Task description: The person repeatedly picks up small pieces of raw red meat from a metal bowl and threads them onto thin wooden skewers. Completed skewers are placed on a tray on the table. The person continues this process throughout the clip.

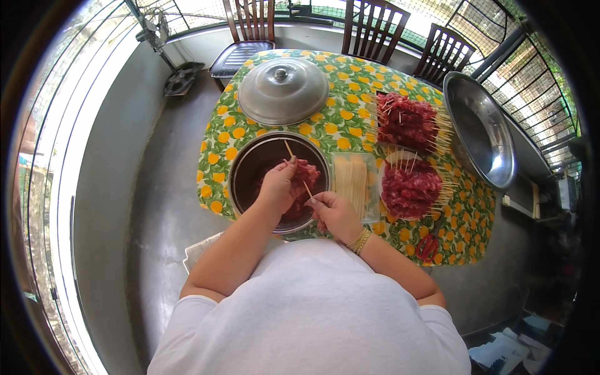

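Over a round dark-inside pot (233,187), my left hand (278,186) is closed around a piece of raw red meat (306,176). Bamboo stick shows above that hand and again on the meat's near side; the two parts line up. My right hand (334,214) pinches the lower end of this bamboo skewer (307,189) at the pot's right rim. More raw meat lies in the pot, partly hidden by my left arm. Beside the pot, a clear plastic container (374,187) holds many bare bamboo skewers (351,184).
Two piles of skewered raw meat, a far pile (406,123) and a near pile (409,190), lie to the right. Beyond the pot sits a domed metal lid (283,90). A large metal basin (478,128) leans at the table's right edge. Red-handled scissors (427,247) lie near the front right.
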Demonstrator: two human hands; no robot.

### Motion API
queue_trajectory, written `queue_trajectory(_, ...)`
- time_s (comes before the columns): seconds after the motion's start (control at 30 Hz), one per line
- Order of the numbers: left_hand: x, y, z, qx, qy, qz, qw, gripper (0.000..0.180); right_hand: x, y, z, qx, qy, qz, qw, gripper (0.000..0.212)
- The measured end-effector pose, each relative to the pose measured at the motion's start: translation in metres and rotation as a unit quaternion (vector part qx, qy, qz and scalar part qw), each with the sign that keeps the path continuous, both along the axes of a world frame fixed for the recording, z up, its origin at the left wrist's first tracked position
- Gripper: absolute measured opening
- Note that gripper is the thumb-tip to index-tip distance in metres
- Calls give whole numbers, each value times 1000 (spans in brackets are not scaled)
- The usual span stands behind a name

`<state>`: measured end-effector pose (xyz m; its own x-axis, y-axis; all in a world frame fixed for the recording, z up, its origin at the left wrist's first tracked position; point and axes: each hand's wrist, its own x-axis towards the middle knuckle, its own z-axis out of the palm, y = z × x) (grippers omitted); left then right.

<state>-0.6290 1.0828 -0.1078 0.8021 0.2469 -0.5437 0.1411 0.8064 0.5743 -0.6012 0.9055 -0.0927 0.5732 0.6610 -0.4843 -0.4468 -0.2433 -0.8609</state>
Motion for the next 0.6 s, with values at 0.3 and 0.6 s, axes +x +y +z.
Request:
queue_trajectory(0.3,23,30,-71,706,74,-377,595,20,12,-18,0,2,4,-45,999,20)
queue_trajectory(0.6,20,59,-123,737,124,-533,397,29,13,-28,4,-1,-2,-22,1000,22)
